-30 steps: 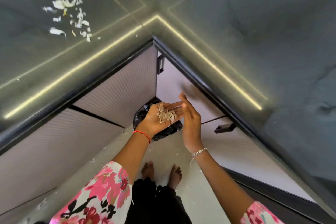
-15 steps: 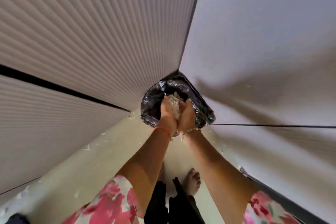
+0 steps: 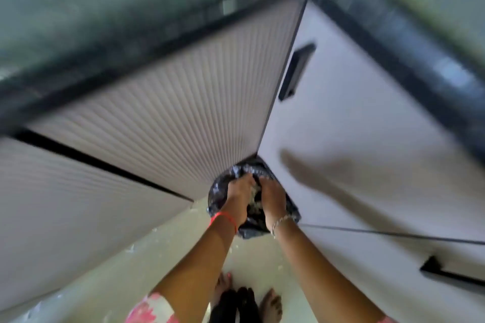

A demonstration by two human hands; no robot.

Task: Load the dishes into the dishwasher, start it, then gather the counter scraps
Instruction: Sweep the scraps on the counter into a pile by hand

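Note:
A black rubbish bag (image 3: 217, 196) sits on the floor in the corner where two cabinet runs meet. Both of my hands reach down into its mouth, backs towards me. My left hand (image 3: 237, 195), with a red thread at the wrist, is beside my right hand (image 3: 273, 198), which has a silver bracelet. Pale counter scraps (image 3: 255, 198) show in the gap between the two palms, over the bag's opening. The fingers are loosely bent and their tips are partly hidden in the bag. The picture is blurred.
A ribbed cabinet front (image 3: 162, 123) stands to the left and a smooth door with a black handle (image 3: 296, 71) to the right. A drawer handle (image 3: 446, 271) juts out lower right. Small scrap bits lie on the pale floor (image 3: 147, 257). My bare feet (image 3: 270, 304) are below.
I carried the scraps on my left palm down from counter height, brought both hands together over the bag, and now both hands sit lower in its mouth, slightly parted. The view swung down and back.

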